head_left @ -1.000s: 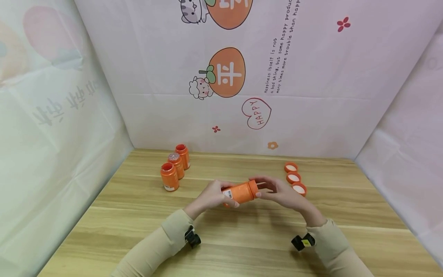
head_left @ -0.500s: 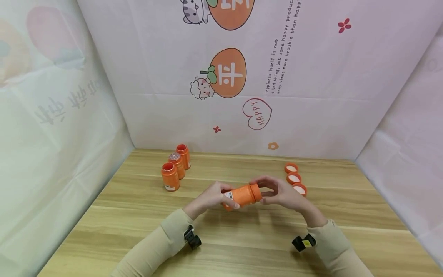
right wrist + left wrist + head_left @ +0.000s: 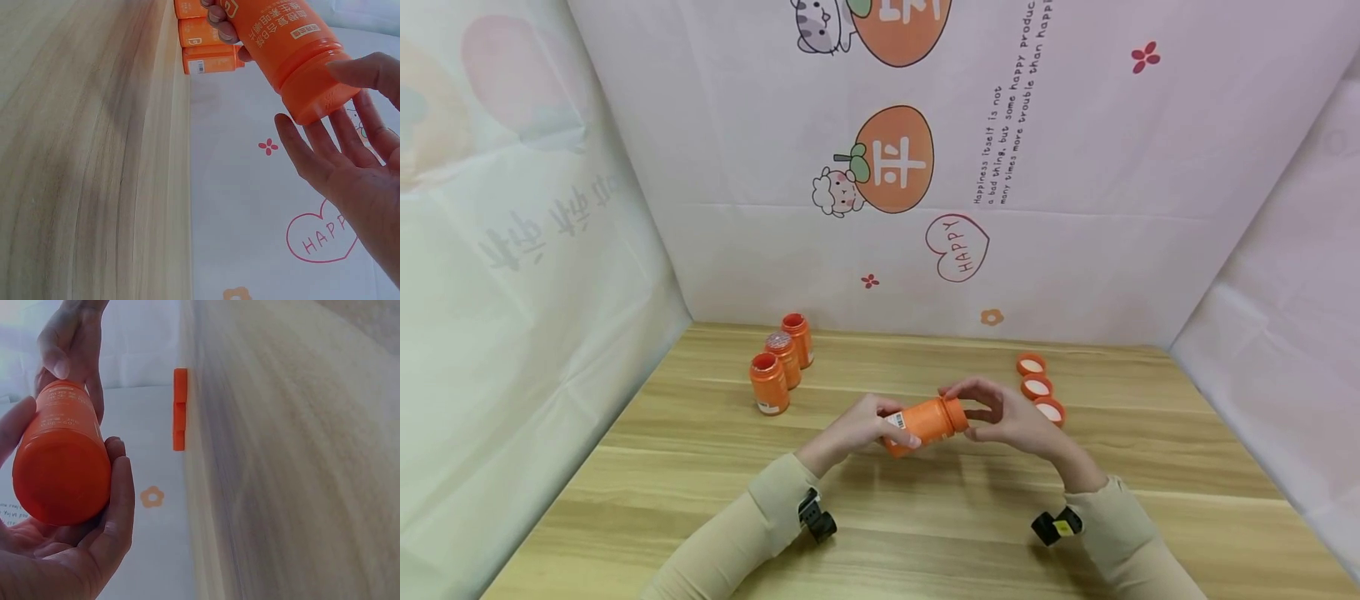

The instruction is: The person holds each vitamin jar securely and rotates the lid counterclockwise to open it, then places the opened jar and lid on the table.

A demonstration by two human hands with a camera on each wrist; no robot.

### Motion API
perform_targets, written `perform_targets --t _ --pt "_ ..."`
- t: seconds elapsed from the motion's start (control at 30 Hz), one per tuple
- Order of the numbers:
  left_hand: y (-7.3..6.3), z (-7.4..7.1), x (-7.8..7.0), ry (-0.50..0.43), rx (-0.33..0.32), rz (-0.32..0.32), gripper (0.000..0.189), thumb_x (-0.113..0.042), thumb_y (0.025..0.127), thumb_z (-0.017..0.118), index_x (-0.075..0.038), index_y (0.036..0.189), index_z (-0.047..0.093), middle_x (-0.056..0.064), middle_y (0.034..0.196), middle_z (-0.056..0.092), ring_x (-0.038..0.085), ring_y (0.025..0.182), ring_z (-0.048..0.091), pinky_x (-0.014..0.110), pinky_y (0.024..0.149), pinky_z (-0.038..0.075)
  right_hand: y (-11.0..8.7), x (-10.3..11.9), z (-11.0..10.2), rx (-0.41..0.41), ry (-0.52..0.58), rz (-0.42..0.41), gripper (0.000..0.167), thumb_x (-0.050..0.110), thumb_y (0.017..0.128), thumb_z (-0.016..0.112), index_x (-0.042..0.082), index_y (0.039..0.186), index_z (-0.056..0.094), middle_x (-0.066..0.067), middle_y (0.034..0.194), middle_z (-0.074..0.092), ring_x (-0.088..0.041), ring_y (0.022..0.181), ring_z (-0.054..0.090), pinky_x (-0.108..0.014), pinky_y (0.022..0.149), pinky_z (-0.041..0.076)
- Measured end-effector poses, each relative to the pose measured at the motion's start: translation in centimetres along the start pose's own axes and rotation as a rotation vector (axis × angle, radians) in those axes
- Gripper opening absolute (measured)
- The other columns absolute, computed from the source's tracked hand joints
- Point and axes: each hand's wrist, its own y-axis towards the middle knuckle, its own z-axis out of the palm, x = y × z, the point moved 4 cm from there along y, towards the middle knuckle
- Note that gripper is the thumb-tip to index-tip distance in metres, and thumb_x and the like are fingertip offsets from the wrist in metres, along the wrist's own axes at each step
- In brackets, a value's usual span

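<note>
My left hand grips an orange plastic bottle by its lower body, fingers and thumb wrapped round it. The bottle is held above the table, lying nearly sideways with its base to the left. On its right end sits an orange screw cap. Curled about that cap is my right hand, its thumb pressing one side and several fingers touching the other, as the right wrist view shows. Printed lettering runs along the bottle's side. In the left wrist view the plain round base faces the camera.
Three uncapped orange bottles stand in a row at the back left, the nearest bottle with a red mouth. The middle bottle has a silvery top. Three loose caps lie white side up at the right. White printed cloth walls surround the wooden table.
The bottle's capped end has shifted slightly right and down. My right fingers have changed their hold on the cap. The standing bottles and loose caps stay in place.
</note>
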Motion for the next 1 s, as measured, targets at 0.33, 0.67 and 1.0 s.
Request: perform_targets --t 0.33,0.67,1.0 --pt "0.1 0.0 0.2 0.016 -0.036 0.001 0.042 -0.023 0.071 0.078 -0.007 0.108 0.07 0.002 0.088 0.068 0.011 0.075 0.058 0.029 0.064 0.051 0.1 0.0 -0.1 -0.107 -0.078 0.122 0.041 0.019 0.091 0.063 0.013 0.13 0.051 -0.007 0.134 0.053 -0.023 0.126 0.049 -0.03 0.09 0.05" --pt "0.2 0.2 0.2 0.087 -0.118 0.007 0.049 -0.023 0.065 0.082 -0.01 0.111 0.07 0.003 0.093 0.07 0.012 0.079 0.059 0.028 0.069 0.049 0.6 -0.8 0.1 -0.231 -0.056 0.257 0.046 0.035 0.094 0.057 0.008 0.131 0.049 -0.011 0.131 0.054 -0.025 0.114 0.057 -0.035 0.086 0.053" --pt "0.3 0.3 -0.3 0.173 -0.175 0.051 0.059 -0.024 0.064 0.084 -0.012 0.12 0.066 0.003 0.103 0.069 0.013 0.084 0.058 0.03 0.074 0.047 0.9 -1.7 0.7 -0.27 -0.092 0.452 0.055 0.047 0.095 0.049 0.007 0.133 0.045 -0.02 0.126 0.052 -0.029 0.108 0.059 -0.045 0.086 0.052"
